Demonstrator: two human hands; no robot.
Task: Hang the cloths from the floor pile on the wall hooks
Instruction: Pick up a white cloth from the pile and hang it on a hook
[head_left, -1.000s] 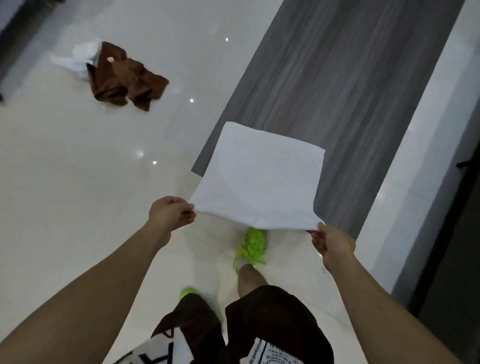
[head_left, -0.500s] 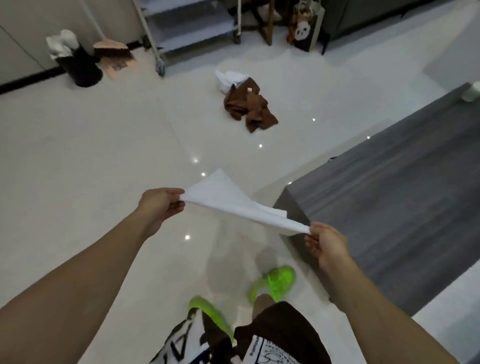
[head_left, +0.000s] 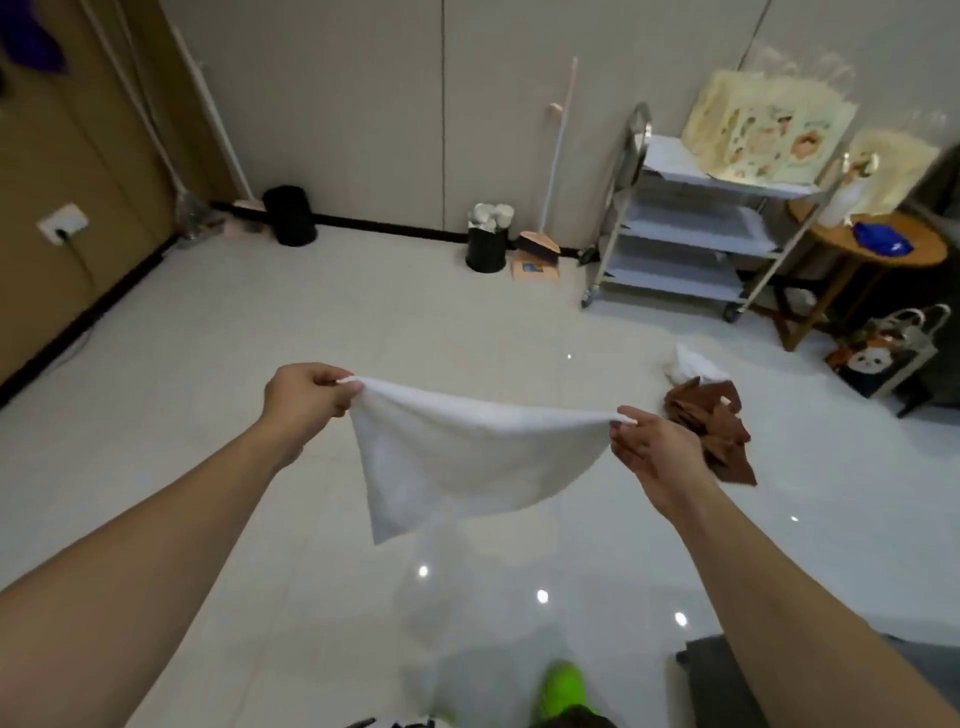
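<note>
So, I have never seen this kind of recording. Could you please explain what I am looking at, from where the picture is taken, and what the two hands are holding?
No machine here: a person wears a camera on the head, looking forward and down, so you see their own two arms. The left hand and the right hand each pinch one top corner of a white cloth, stretched between them and hanging above the floor. On the floor to the right lies a pile: brown cloths with a white one behind. Farther back stand a metal trolley and two black bins by the wall. No hooks can be made out in this picture.
</note>
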